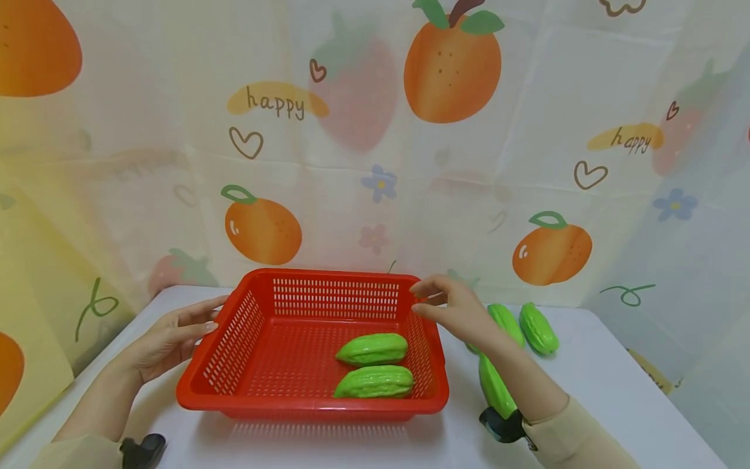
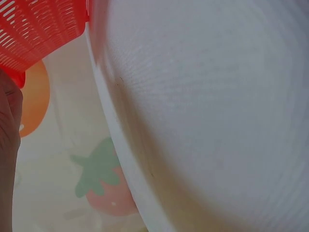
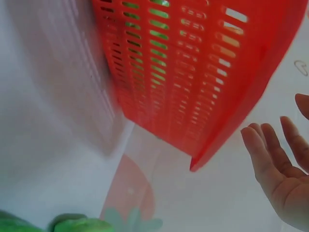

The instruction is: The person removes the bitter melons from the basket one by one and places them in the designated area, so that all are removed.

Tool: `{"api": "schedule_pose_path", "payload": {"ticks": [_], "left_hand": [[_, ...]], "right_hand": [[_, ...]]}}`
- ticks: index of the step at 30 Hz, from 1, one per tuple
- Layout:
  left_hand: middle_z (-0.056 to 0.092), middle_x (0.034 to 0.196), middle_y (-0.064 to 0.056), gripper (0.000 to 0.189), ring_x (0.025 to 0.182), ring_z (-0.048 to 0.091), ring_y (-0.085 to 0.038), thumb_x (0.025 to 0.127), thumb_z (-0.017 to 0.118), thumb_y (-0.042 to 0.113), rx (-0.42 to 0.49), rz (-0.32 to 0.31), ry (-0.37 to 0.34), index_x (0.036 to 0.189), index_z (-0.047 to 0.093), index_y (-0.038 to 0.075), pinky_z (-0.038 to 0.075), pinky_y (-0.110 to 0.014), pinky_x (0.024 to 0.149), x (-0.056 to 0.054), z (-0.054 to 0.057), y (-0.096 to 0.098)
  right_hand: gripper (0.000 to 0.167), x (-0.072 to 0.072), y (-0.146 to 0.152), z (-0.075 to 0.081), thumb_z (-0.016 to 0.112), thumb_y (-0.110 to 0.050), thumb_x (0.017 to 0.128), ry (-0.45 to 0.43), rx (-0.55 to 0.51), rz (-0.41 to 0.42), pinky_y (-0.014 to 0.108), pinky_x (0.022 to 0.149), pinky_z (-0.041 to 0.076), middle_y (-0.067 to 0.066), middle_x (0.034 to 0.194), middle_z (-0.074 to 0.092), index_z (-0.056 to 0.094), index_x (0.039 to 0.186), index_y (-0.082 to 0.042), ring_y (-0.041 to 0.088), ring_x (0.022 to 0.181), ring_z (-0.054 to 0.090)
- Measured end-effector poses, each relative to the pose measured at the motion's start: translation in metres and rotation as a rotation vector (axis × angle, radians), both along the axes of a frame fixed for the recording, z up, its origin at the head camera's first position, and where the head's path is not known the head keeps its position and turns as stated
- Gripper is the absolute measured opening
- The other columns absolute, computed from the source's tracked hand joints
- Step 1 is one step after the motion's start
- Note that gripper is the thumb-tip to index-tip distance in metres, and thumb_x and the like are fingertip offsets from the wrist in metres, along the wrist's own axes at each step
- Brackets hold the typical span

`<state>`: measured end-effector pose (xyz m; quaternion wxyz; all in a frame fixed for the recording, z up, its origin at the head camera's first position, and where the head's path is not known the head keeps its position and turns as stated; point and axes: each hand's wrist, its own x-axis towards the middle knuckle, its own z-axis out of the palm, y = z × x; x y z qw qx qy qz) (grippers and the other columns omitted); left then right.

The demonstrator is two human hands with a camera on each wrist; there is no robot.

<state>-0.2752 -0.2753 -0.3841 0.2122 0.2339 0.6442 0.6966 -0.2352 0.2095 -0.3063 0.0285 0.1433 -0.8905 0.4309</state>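
A red plastic basket (image 1: 316,405) with slotted walls stands on the white table. Two glossy green ridged bitter melons (image 1: 372,350) lie side by side in its right half. At the basket's left rim is my left hand (image 1: 172,335), thumb and fingertips against the outer edge. In the left wrist view, only part of that hand (image 2: 8,108) shows below the rim. My right hand (image 1: 454,306) hovers by the back right corner, fingers loosely bent and spread with nothing between them. The right wrist view shows its fingertips (image 3: 248,137) a little apart from the basket rim.
Several more bitter melons (image 1: 538,329) lie on the table (image 1: 592,391) right of the basket, partly behind my right forearm. A cloth (image 1: 469,163) printed with fruit hangs close behind the table. Black straps (image 1: 502,426) circle both wrists.
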Motion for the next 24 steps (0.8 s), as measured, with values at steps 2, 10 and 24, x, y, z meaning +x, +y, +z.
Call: {"api": "schedule_pose_path", "payload": {"ticks": [2, 10, 24], "left_hand": [[0.066, 0.118, 0.007, 0.049, 0.100, 0.072, -0.010, 0.105, 0.036, 0.005, 0.002, 0.001, -0.001, 0.145, 0.047, 0.030, 0.060, -0.032, 0.088, 0.000, 0.000, 0.000], [0.067, 0.117, 0.007, 0.049, 0.100, 0.072, -0.010, 0.105, 0.036, 0.005, 0.014, -0.003, -0.007, 0.145, 0.048, 0.029, 0.060, -0.031, 0.088, 0.001, 0.001, 0.001], [0.067, 0.119, 0.007, 0.048, 0.100, 0.071, -0.010, 0.105, 0.036, 0.005, 0.005, -0.001, -0.007, 0.145, 0.047, 0.029, 0.060, -0.032, 0.089, 0.002, 0.002, 0.001]], "right_hand": [[0.030, -0.001, -0.003, -0.001, 0.068, -0.021, 0.091, -0.004, -0.003, 0.000, 0.035, 0.083, 0.061, 0.011, 0.120, 0.066, 0.064, 0.118, -0.010, 0.028, 0.108, 0.065], [0.031, -0.006, -0.014, -0.005, 0.069, -0.022, 0.091, -0.010, 0.006, 0.041, 0.035, 0.084, 0.058, 0.008, 0.122, 0.066, 0.064, 0.120, -0.013, 0.027, 0.109, 0.063], [0.037, -0.014, -0.038, -0.009, 0.068, -0.019, 0.091, -0.038, -0.032, 0.086, 0.036, 0.086, 0.059, 0.015, 0.128, 0.065, 0.062, 0.126, -0.008, 0.027, 0.110, 0.065]]}}
